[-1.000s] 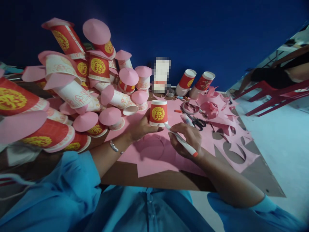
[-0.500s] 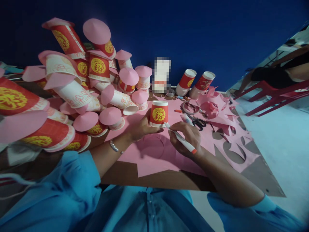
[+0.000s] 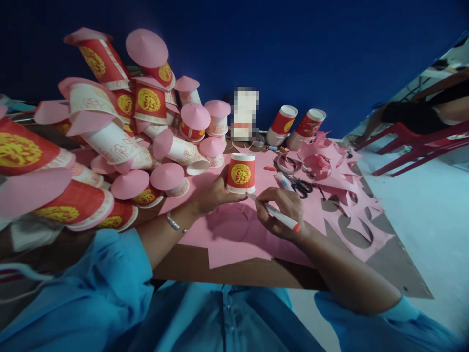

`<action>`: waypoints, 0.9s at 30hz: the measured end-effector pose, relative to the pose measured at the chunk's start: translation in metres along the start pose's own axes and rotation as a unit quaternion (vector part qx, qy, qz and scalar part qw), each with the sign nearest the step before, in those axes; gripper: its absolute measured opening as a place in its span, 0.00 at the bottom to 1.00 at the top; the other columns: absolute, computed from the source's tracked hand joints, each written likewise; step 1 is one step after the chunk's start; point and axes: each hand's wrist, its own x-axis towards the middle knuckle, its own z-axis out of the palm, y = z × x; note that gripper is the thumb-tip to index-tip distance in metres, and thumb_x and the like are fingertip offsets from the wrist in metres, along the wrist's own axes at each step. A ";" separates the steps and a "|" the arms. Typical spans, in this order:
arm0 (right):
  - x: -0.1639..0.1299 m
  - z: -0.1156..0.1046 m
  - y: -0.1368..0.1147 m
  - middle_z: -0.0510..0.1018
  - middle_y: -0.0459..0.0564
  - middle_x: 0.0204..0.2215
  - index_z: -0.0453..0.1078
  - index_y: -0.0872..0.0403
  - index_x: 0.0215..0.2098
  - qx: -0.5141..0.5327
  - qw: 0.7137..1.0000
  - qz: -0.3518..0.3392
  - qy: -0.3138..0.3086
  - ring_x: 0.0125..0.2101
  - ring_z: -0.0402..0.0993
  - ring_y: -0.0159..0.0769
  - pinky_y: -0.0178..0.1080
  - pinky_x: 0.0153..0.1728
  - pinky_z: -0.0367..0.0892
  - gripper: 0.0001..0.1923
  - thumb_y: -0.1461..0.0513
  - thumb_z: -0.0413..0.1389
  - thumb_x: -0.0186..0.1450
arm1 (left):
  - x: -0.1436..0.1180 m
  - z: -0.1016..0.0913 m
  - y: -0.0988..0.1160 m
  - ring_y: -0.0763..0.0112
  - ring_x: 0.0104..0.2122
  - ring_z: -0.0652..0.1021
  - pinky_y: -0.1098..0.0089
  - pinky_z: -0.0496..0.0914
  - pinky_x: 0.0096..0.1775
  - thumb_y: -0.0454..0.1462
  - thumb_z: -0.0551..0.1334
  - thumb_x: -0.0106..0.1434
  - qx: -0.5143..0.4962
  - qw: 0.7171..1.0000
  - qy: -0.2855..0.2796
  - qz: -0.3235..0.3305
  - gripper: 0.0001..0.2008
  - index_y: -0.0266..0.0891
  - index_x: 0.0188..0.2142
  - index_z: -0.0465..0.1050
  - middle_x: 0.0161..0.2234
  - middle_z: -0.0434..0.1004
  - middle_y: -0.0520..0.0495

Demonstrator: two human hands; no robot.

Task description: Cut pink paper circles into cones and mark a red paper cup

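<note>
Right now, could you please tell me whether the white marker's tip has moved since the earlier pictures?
Yes, slightly: against the unmoved scissors, the white marker has its tip lower, near the lower rim of the red paper cup.

A smooth paper cup (image 3: 241, 173) sits in the left fingers (image 3: 233, 197), a smooth, plastic-looking marker (image 3: 280, 215) between the right fingers (image 3: 273, 194), above matt paper sheets (image 3: 229, 254) on a wood-look tabletop (image 3: 183, 266). Behind the left fingers come a shiny metal bracelet (image 3: 172, 220) and, farther back, a matt, wrinkled cloth sleeve (image 3: 110, 266).
</note>
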 end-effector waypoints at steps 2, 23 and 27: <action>0.001 -0.001 0.000 0.80 0.42 0.24 0.68 0.49 0.38 -0.007 1.000 -0.007 0.012 0.21 0.77 0.31 0.34 0.24 0.69 0.07 0.68 0.59 0.67 | 0.000 0.000 0.000 0.49 0.57 0.79 0.49 0.72 0.58 0.43 0.80 0.53 -0.002 1.000 0.003 -0.001 0.39 0.44 0.60 0.64 0.54 0.79 0.41; 0.002 -0.001 0.003 0.81 0.42 0.27 0.69 0.49 0.42 -0.004 1.000 -0.016 0.015 0.24 0.80 0.33 0.36 0.28 0.73 0.11 0.70 0.59 0.65 | 0.002 0.001 -0.004 0.49 0.54 0.82 0.48 0.75 0.57 0.42 0.81 0.52 -0.026 1.000 -0.012 -0.013 0.42 0.44 0.61 0.63 0.53 0.81 0.40; 0.002 0.000 0.003 0.81 0.42 0.27 0.69 0.49 0.42 -0.002 1.000 -0.015 0.018 0.24 0.79 0.33 0.35 0.27 0.73 0.11 0.70 0.59 0.66 | 0.002 0.000 -0.005 0.49 0.55 0.81 0.49 0.75 0.57 0.42 0.80 0.53 -0.020 1.000 -0.010 -0.008 0.43 0.44 0.62 0.62 0.55 0.81 0.40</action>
